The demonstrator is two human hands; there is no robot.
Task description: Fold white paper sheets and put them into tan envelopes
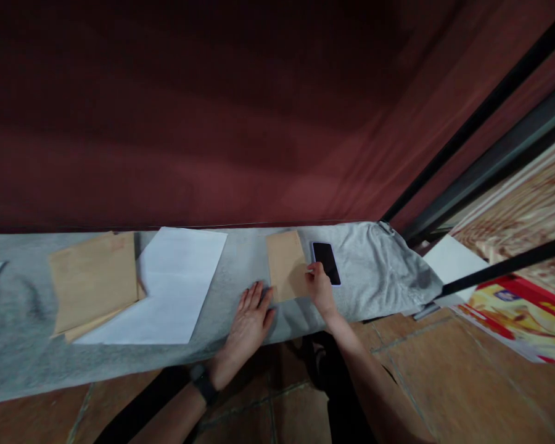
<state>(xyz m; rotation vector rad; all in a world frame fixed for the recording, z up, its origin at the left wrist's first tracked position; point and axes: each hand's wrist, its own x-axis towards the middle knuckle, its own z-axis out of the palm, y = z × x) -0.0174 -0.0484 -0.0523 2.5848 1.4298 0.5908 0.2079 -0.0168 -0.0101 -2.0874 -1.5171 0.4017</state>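
A small brown envelope (284, 262) lies on the grey cloth-covered surface (28, 351). My left hand (248, 320) rests flat on the cloth with fingers stretched out, its fingertips at the envelope's lower left corner. My right hand (320, 287) has its fingers curled on the envelope's right edge, pinching it. A black phone (326, 263) lies just right of the envelope, beside my right hand.
To the left lie a white sheet (166, 290) and a stack of larger brown envelopes (95, 280). A dark red curtain (213, 111) hangs behind. A colourful printed poster (518, 311) and white paper (451, 259) lie on the tiled floor at right, under black bars.
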